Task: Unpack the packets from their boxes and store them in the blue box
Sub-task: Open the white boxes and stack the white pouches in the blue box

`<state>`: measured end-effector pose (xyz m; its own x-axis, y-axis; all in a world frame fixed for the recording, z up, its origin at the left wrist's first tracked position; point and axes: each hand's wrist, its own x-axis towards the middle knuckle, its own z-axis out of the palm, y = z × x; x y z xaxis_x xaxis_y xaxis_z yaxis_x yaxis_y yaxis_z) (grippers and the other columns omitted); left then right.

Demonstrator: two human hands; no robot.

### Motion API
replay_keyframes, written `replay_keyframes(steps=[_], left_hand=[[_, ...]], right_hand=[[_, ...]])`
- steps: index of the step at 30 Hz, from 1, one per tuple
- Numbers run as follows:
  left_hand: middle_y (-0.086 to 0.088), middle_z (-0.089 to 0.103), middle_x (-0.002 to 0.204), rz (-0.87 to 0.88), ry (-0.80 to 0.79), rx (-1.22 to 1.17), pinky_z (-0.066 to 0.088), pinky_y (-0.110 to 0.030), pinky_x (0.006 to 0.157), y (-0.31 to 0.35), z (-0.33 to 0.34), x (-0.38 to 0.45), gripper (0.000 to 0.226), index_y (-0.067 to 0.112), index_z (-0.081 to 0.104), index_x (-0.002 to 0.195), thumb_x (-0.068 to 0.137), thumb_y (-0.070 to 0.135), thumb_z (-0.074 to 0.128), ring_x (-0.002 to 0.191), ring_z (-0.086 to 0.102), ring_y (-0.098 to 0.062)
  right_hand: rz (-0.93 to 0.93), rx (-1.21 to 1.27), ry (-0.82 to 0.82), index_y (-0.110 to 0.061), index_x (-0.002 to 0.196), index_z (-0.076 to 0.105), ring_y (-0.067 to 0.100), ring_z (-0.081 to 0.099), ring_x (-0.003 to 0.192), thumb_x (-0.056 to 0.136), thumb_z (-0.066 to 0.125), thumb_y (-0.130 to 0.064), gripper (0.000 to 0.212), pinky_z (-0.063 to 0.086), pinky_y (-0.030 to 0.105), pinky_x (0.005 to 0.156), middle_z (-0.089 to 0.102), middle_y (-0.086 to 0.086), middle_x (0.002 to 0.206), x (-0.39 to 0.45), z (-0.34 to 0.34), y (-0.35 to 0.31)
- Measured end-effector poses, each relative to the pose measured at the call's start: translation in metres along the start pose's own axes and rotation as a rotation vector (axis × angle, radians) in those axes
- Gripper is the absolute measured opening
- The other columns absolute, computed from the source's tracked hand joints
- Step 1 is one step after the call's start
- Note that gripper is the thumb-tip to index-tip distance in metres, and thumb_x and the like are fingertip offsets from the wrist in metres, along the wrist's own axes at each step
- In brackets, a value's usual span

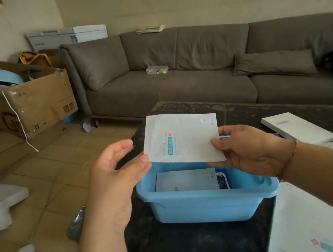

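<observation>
Head view: both hands, left [116,173] and right [250,151], pinch a white packet [181,138] above the blue box [208,204].

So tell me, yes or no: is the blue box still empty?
No. The blue box already holds a white packet lying flat inside, below the one held above it.

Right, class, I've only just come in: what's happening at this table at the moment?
A person holds a flat white packet above an open blue box on the dark table. The right hand pinches its right edge, and the left hand has its thumb on the lower left corner. At least one similar packet already lies in the box. White boxes lie to the right.
</observation>
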<state>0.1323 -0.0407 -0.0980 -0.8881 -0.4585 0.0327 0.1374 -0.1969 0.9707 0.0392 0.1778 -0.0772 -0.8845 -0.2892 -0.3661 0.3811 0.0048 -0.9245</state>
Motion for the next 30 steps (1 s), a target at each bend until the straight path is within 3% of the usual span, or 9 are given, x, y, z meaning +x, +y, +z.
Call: replay_keyframes(steps=[4,6,10,15,19,22,26,30], left_hand=[[0.000,0.074,0.108,-0.005,-0.032,0.006,0.057,-0.033,0.079,-0.001,-0.001,0.000,0.040,0.021,0.066,0.109,0.081,-0.007,0.070,0.100,0.072,-0.018],[0.001,0.075,0.106,0.010,-0.009,0.026,0.058,-0.032,0.078,-0.002,-0.001,0.001,0.039,0.023,0.067,0.105,0.082,-0.009,0.069,0.098,0.072,-0.015],[0.002,0.073,0.102,0.028,0.082,0.032,0.059,-0.031,0.077,-0.003,0.001,0.003,0.035,0.025,0.067,0.097,0.086,-0.009,0.065,0.096,0.072,-0.013],[-0.002,0.073,0.103,0.049,0.115,-0.030,0.057,-0.027,0.072,-0.006,0.002,0.005,0.031,0.022,0.068,0.094,0.087,-0.008,0.065,0.098,0.072,-0.017],[-0.002,0.073,0.102,0.032,0.111,-0.069,0.058,-0.028,0.073,-0.007,0.003,0.004,0.028,0.021,0.068,0.095,0.087,-0.006,0.064,0.098,0.072,-0.017],[-0.001,0.075,0.101,0.061,0.062,-0.008,0.058,-0.033,0.076,-0.006,0.003,0.004,0.029,0.022,0.068,0.097,0.087,-0.005,0.066,0.098,0.072,-0.017],[0.000,0.074,0.098,0.074,0.117,-0.004,0.057,-0.030,0.074,-0.006,0.002,0.004,0.025,0.022,0.069,0.096,0.085,-0.001,0.070,0.093,0.073,-0.015],[-0.001,0.072,0.094,0.050,0.265,-0.052,0.058,-0.031,0.074,-0.003,0.000,0.005,0.011,0.021,0.068,0.096,0.090,0.012,0.067,0.083,0.073,-0.017]], right_hand=[[-0.023,-0.010,-0.039,-0.010,0.112,0.062,0.030,0.069,0.098,0.099,0.049,-0.007,0.019,0.063,0.038,0.066,0.068,0.012,0.119,-0.004,-0.001,-0.001],[-0.012,0.020,-0.158,-0.012,0.119,0.061,0.028,0.071,0.096,0.095,0.052,-0.002,0.028,0.063,0.035,0.064,0.070,0.012,0.117,-0.007,-0.003,-0.004],[-0.041,0.002,-0.364,-0.016,0.129,0.056,0.032,0.068,0.107,0.078,0.057,0.011,0.058,0.059,0.037,0.084,0.069,0.015,0.120,-0.012,-0.009,-0.010],[-0.168,0.007,-0.458,-0.024,0.134,0.051,0.032,0.068,0.108,0.076,0.056,0.014,0.070,0.060,0.033,0.082,0.067,0.016,0.123,-0.016,-0.013,-0.008],[-0.214,-0.020,-0.485,-0.025,0.137,0.051,0.034,0.066,0.111,0.080,0.062,0.014,0.069,0.058,0.040,0.087,0.065,0.016,0.127,-0.017,-0.016,-0.004],[-0.196,-0.063,-0.405,-0.018,0.134,0.056,0.031,0.070,0.103,0.088,0.063,-0.004,0.048,0.061,0.038,0.076,0.068,0.013,0.123,-0.014,-0.015,-0.002],[-0.155,0.055,-0.168,-0.009,0.125,0.060,0.028,0.073,0.096,0.096,0.049,0.001,0.033,0.062,0.040,0.076,0.072,0.012,0.114,-0.004,-0.016,-0.002],[-0.138,-0.109,-0.018,-0.015,0.117,0.063,0.029,0.071,0.099,0.095,0.052,0.000,0.028,0.060,0.047,0.081,0.072,0.011,0.113,0.002,-0.019,-0.003]])
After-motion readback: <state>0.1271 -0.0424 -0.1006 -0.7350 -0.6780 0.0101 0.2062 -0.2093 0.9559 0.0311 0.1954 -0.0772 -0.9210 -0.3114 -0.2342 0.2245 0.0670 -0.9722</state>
